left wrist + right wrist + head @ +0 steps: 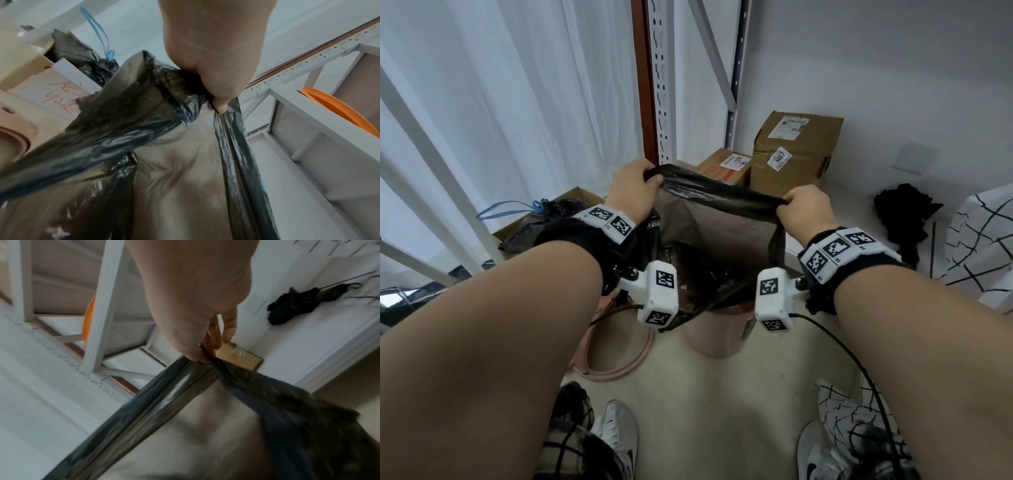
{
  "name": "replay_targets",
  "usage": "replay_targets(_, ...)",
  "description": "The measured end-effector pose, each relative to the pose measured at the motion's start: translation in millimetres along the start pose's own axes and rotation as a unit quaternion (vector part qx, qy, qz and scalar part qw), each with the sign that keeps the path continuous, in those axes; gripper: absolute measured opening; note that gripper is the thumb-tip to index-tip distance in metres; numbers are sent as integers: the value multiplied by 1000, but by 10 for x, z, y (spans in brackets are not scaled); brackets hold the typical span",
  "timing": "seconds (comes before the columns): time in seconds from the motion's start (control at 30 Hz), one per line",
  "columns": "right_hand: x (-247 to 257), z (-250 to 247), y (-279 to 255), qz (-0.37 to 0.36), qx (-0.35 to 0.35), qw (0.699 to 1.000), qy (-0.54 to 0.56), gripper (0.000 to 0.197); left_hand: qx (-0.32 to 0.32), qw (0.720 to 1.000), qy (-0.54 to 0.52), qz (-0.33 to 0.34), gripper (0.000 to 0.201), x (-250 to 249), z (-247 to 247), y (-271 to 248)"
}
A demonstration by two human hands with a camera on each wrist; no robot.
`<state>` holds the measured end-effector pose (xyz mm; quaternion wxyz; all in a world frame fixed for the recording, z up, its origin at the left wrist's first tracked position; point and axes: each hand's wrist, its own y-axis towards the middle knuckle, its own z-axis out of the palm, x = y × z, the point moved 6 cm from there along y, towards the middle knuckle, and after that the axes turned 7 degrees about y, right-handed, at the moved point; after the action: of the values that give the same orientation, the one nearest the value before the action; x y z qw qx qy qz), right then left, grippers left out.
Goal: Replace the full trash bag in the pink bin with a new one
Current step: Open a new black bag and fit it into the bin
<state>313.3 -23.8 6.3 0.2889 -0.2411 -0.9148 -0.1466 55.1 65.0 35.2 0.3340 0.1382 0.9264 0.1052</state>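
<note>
A thin dark trash bag [714,219] is stretched wide between both hands above the pink bin [717,334], and its lower end hangs into the bin. My left hand [633,193] grips the bag's rim at its left corner, fingers curled round bunched plastic [185,84]. My right hand [803,212] pinches the rim at the right corner [202,359]. The mouth gapes and its brownish inside [180,178] shows. Most of the bin is hidden under the bag.
A pink ring [616,363] lies on the floor left of the bin. A tied dark bag with blue drawstring [534,219] sits in a cardboard box at left. Cardboard parcels [794,150] stand behind by a metal rack [662,82]. A black cloth [904,212] lies right.
</note>
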Motion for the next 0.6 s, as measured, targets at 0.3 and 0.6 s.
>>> replay_targets(0.3,12,38,35,11,-55,969,239,10,28,959,-214,-182,24,417,123,62)
replay_targets(0.6,377,52,23,-56,-17,917,395,21,68,924,-325,-190,11,340,146,7)
